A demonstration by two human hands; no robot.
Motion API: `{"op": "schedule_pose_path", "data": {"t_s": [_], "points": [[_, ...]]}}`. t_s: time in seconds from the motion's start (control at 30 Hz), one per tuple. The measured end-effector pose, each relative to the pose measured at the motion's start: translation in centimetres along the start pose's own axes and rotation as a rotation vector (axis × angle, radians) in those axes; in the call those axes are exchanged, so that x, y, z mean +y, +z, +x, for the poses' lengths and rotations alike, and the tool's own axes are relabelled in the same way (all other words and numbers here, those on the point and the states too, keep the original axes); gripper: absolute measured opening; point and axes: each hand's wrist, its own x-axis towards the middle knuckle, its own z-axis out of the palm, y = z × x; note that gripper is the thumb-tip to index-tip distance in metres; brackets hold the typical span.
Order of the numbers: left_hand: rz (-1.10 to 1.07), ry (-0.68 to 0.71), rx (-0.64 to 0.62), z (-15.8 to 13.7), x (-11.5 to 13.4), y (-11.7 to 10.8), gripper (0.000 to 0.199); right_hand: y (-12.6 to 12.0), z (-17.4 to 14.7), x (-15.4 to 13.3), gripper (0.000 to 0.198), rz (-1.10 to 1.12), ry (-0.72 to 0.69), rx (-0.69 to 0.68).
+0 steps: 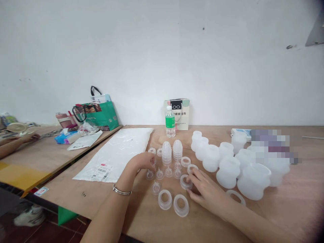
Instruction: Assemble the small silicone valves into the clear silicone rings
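Translucent bottle parts stand on the wooden table [106, 202] before me. My left hand [144, 160] is bent down over the small clear nipples [159, 174], its fingers closed; what lies between the fingertips is hidden. My right hand [202, 187] has its thumb and fingers at the edge of a translucent collar ring [186, 182], gripping it where it lies. Two larger rings lie nearer me, among them a wide ring [181, 205]. Beyond the nipples, two domed caps [166, 153] stand upright. Several frosted bottle bodies [227, 172] stand to the right of my right hand.
On the left lies a white mailing bag [118, 152] with a label. A water bottle [170, 122] and a paper bag [183, 114] stand by the wall. At the neighbouring table are a green tote bag [103, 116], a tissue pack [67, 136] and another person's hand [29, 137].
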Motion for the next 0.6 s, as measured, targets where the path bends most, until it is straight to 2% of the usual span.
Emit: {"op": "schedule_pose_path", "data": {"t_s": [0.07, 0.17, 0.23, 0.27, 0.37, 0.47, 0.53, 0.6], "points": [[0.006, -0.001, 0.016, 0.0, 0.1, 0.1, 0.022, 0.1, 0.0, 0.2, 0.007, 0.03, -0.014, 0.012], [-0.045, 0.025, 0.081, -1.3, -0.5, -1.3, 0.013, 0.0, 0.1, 0.4, 0.007, 0.19, -0.024, 0.108], [-0.168, 0.082, 0.251, -2.6, -0.8, -2.7, 0.017, 0.0, 0.4, 0.5, 0.005, 0.394, 0.02, 0.187], [-0.259, 0.128, 0.363, -3.2, -0.7, -3.3, 0.02, 0.0, 0.5, 0.5, 0.01, 0.531, 0.057, 0.212], [-0.639, 0.355, 0.601, -4.1, 0.8, -4.0, 0.027, 0.1, 1.0, 0.7, 0.024, 1.038, 0.225, 0.189], [-0.888, 0.59, 0.689, -3.6, 3.9, -2.7, 0.034, -0.1, 1.3, 0.9, 0.021, 1.503, 0.374, 0.138], [-0.872, 0.678, 0.727, -2.9, 6.0, -1.1, 0.025, -0.4, 1.3, 1.0, 0.02, 1.711, 0.408, 0.13], [-0.874, 0.709, 0.762, -2.2, 7.7, 0.7, 0.018, -0.7, 1.4, 1.0, 0.021, 1.828, 0.405, 0.096]]}}
